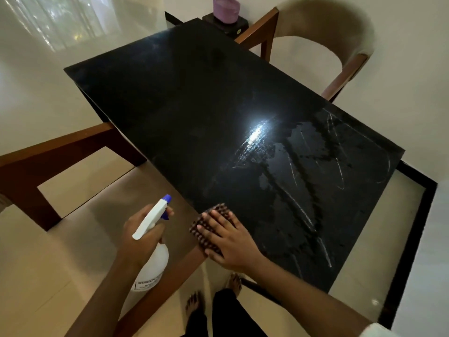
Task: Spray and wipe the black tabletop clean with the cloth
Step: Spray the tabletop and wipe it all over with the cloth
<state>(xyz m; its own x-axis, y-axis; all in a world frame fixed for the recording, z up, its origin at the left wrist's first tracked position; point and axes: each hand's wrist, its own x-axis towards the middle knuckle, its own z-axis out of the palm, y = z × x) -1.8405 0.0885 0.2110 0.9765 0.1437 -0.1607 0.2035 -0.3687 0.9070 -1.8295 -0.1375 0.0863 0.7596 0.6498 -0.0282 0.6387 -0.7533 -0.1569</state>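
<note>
My left hand [141, 235] grips the neck of a white spray bottle [155, 263] with a blue nozzle, held off the table's near edge; its label print is too small to read. My right hand [230, 242] lies flat, fingers spread, pressing a dark brown checked cloth [199, 231] onto the near corner of the glossy black table [182, 105]. Wet smears and streaks cover the near right part; farther on it looks dry and dull.
</note>
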